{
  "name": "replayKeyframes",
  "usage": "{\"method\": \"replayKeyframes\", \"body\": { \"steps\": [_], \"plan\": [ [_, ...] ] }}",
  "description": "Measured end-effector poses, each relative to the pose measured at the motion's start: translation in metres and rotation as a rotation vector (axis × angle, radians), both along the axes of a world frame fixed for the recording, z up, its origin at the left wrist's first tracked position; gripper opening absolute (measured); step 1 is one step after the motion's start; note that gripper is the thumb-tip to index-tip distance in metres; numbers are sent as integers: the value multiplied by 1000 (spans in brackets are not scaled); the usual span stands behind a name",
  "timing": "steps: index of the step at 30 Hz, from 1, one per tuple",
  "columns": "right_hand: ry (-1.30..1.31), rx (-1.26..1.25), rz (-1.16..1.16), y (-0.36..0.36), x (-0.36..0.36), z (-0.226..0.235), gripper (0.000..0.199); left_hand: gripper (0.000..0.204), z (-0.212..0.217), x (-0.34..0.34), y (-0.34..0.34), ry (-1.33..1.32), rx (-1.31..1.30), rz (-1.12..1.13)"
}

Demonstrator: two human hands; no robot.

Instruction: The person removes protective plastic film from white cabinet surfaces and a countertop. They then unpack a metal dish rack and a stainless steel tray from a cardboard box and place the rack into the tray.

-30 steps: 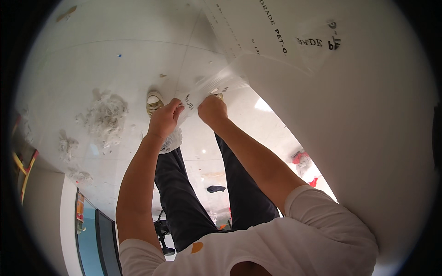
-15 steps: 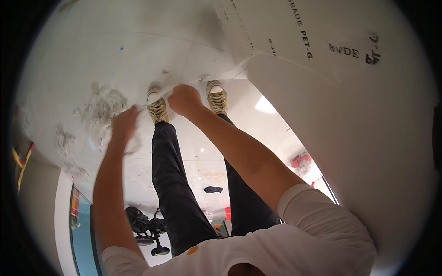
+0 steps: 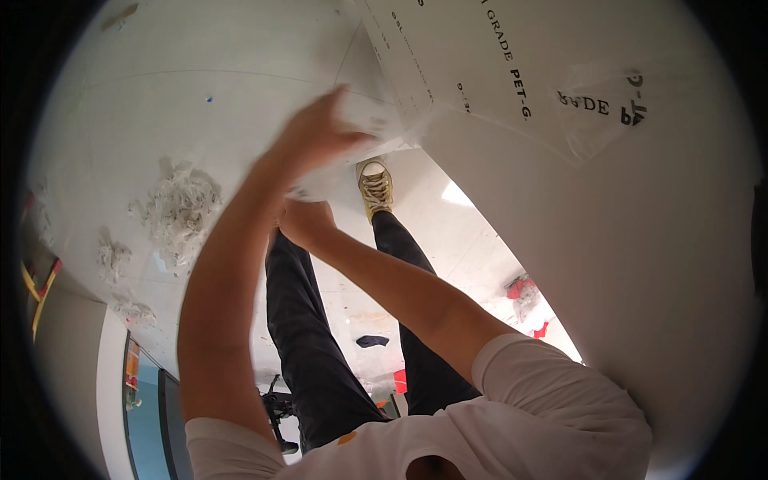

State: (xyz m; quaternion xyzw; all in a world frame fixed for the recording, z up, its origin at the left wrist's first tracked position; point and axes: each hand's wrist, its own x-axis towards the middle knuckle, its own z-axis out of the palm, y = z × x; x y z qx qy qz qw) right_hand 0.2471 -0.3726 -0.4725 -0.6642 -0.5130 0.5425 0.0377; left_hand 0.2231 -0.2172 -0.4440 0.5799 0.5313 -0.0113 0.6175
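Note:
A clear printed plastic film (image 3: 596, 132) lies loosely over a large pale sheet (image 3: 608, 240), partly lifted and creased at the upper right. From the sheet's left edge the film runs towards my hands. My right hand (image 3: 308, 222) is closed in a fist in front of my left shin, gripping a gathered part of the film. Beyond it my left hand (image 3: 320, 132) reaches forward, blurred, thumb apart from the fingers and nothing seen within them. The film passes close beneath the left hand; contact cannot be made out.
Crumpled film scraps (image 3: 180, 208) lie in a heap on the floor to the left, with smaller clumps nearby. One shoe (image 3: 374, 188) shows. A dark cloth-like item (image 3: 372, 341) and a wheeled black object (image 3: 280, 412) are on the floor nearer me.
My left hand has swung forward and right, from beside the scrap heap to beyond my right hand, and its fingers have spread. My right hand has come down closer, covering the left shoe.

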Motion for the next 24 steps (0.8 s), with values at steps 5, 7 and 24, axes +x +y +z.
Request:
{"method": "replayKeyframes", "body": {
  "steps": [5, 7, 24],
  "plan": [
    [-92, 266, 403, -34, -1, -28, 17, 48, -53, 110, -33, 179, -11, -379],
    [117, 61, 209, -45, 17, -19, 18, 33, -69, 116, -49, 181, -29, -343],
    [-482, 176, -246, 12, 161, -60, 66, 21, -85, 91, -64, 161, 211, -204]
  ]
}}
